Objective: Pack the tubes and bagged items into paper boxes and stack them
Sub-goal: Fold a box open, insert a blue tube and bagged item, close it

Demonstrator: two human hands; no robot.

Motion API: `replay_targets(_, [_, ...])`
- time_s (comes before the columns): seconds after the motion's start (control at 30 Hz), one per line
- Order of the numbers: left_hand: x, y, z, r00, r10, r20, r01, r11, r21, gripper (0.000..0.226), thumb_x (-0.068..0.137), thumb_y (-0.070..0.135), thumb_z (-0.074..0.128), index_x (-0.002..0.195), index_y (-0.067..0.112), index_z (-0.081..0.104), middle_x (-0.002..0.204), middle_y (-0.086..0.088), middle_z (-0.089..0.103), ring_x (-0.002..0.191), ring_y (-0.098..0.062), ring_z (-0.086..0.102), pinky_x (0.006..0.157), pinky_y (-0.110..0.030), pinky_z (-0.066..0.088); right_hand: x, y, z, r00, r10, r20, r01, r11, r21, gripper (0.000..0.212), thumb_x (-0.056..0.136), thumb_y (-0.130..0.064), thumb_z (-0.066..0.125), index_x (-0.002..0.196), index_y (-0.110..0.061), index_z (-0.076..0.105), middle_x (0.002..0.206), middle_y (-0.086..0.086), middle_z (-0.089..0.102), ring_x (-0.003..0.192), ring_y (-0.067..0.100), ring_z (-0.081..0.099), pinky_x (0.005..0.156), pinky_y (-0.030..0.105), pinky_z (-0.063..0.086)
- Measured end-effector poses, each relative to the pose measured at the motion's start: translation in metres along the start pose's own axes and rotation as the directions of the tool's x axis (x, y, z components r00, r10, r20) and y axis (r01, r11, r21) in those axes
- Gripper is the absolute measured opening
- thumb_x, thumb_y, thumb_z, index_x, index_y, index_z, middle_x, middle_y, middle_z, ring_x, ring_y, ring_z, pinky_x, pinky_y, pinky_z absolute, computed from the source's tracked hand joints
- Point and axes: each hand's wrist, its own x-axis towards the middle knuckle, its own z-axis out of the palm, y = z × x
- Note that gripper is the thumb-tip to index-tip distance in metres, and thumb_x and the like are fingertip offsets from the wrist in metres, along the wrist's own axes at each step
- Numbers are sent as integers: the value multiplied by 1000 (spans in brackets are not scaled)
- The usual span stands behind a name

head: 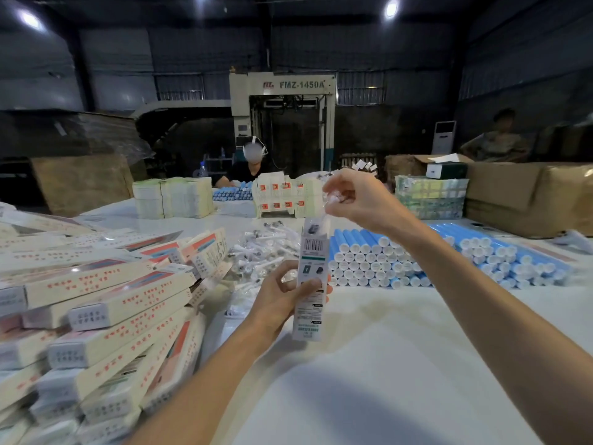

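Note:
My left hand (282, 297) grips a narrow white paper box (310, 284) upright above the table, its top flap open. Just above that opening, my right hand (356, 197) pinches a small clear bagged item (332, 198). A heap of bagged items (263, 255) lies behind the box. Blue tubes with white caps (372, 261) are stacked to the right, with a second batch of tubes (510, 258) further right. Packed boxes (106, 303) are piled at the left.
Flat box blanks (173, 197) and more printed cartons (282, 197) stand at the table's far side, where a person (247, 170) sits. Brown cardboard cartons (526, 194) line the right edge. White table surface (369, 380) lies in front of me.

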Motion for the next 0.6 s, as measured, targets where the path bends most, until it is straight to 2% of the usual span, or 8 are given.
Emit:
replay_targets(0.1, [-1,-1,2,1000,-5,2,5,1000,0,64,78,18,90,132,3,59,115,-25,78,108,-44,76,98,-60,60,0,3,14,1000,12,8,-12,994,106,30,91,-15,80,111,-17,58,85,-7,70,74,2,66,68,25,57])
replay_targets(0.17, [0,-2,3,1000,-3,4,3,1000,0,61,81,18,90,132,5,60,115,-25,77,108,-44,76,97,-59,60,-3,6,25,999,25,27,-29,987,158,26,92,-15,79,106,-19,58,89,-4,74,80,5,71,73,26,60])
replay_targets(0.27, [1,-3,2,1000,-11,-1,11,1000,-10,56,86,16,88,133,6,59,116,-25,77,108,-44,76,97,-57,61,-10,10,40,998,5,56,-11,995,102,17,92,-16,79,98,-23,65,98,-7,71,92,6,69,81,25,60])
replay_targets(0.33, [1,-3,2,1000,-16,-9,16,1000,-23,55,87,16,88,134,7,60,116,-25,77,108,-44,76,95,-54,63,-13,11,47,1000,-16,10,15,999,52,11,93,-19,78,96,-23,68,102,-5,69,95,8,66,81,23,56])
replay_targets(0.4, [1,-3,2,1000,-14,-13,13,999,-44,55,87,16,88,134,9,60,117,-25,77,109,-43,76,93,-51,64,-15,13,51,998,-58,-21,57,998,-18,6,96,-23,75,100,-18,76,112,-2,67,103,13,61,90,28,51])
replay_targets(0.47, [1,-2,0,1000,-11,-14,10,997,-72,55,88,17,87,136,10,60,120,-24,77,112,-42,75,92,-48,64,-19,16,55,995,-99,-20,98,994,-43,16,100,-24,70,110,-16,78,125,-2,64,119,13,54,102,30,42])
replay_targets(0.53, [3,-1,-2,999,-17,-28,14,995,-94,59,88,18,88,139,11,58,122,-23,76,113,-42,75,98,-52,61,-27,21,60,991,-94,-95,99,994,47,21,103,-26,65,122,-20,73,131,-5,60,124,9,51,105,26,40])
replay_targets(0.6, [5,-1,-3,999,-23,-48,18,994,-106,65,86,18,88,142,11,56,122,-23,76,113,-44,74,105,-59,56,-38,29,65,982,-23,-187,61,978,200,23,105,-29,63,127,-26,66,128,-7,61,117,7,58,100,25,48])
